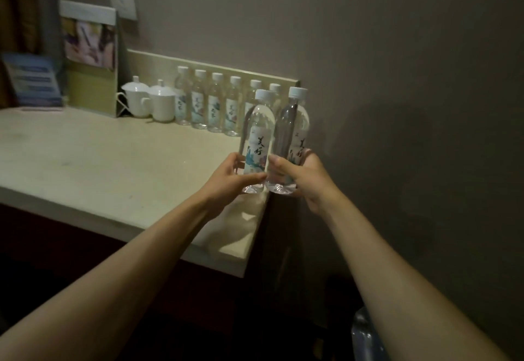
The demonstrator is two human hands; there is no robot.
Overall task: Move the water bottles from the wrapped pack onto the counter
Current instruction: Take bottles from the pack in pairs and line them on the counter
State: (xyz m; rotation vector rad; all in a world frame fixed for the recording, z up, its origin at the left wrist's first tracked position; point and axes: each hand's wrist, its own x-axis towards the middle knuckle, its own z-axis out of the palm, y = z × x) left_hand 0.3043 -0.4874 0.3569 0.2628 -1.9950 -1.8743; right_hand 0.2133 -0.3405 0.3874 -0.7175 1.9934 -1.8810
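My left hand (231,177) grips a clear water bottle (259,131) with a white cap and a painted label, held upright above the counter's right end. My right hand (304,175) grips a second such bottle (292,125) right beside the first, the two nearly touching. Both bottle bases hover just over the pale counter (99,156) near its right edge. Several more bottles (215,105) stand in a row along the back ledge. The wrapped pack shows only as a bluish plastic shape (364,335) low at the bottom right.
Two white lidded cups (150,99) stand left of the bottle row. A brochure stand (89,60) and a blue card (34,80) sit at the back left, under a wall socket (123,0). The wall (397,77) rises just right of the counter's end.
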